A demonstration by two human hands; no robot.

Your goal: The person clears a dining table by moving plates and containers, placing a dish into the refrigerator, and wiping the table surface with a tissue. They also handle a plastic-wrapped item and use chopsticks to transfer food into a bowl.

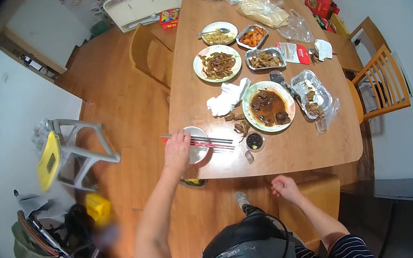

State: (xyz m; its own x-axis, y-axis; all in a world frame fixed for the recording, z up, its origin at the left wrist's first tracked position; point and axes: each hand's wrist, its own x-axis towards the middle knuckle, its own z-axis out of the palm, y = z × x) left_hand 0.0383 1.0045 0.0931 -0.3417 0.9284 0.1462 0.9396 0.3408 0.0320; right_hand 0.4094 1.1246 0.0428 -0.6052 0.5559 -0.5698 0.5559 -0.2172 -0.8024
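Note:
My left hand [178, 148] is at the table's near left corner, closed over several chopsticks [208, 144]. They lie across a white bowl [198, 155], whose left rim is hidden under my hand. The tips point right, over the tabletop. Below the front edge of the table, my right hand [285, 188] hangs with curled fingers and no object visible in it. To the right of the chopsticks are a small cup of dark sauce [254, 142] and food scraps [242, 127]. Beyond them is a plate of meat in brown sauce [267, 106].
Crumpled tissues [228, 97], a foil tray of scraps [311, 93], two plates of food [217, 63] and two filled foil trays [265, 58] cover the wooden table [186, 104]. A wooden stool [313, 201] is by my right arm. Chairs [380, 83] flank the table.

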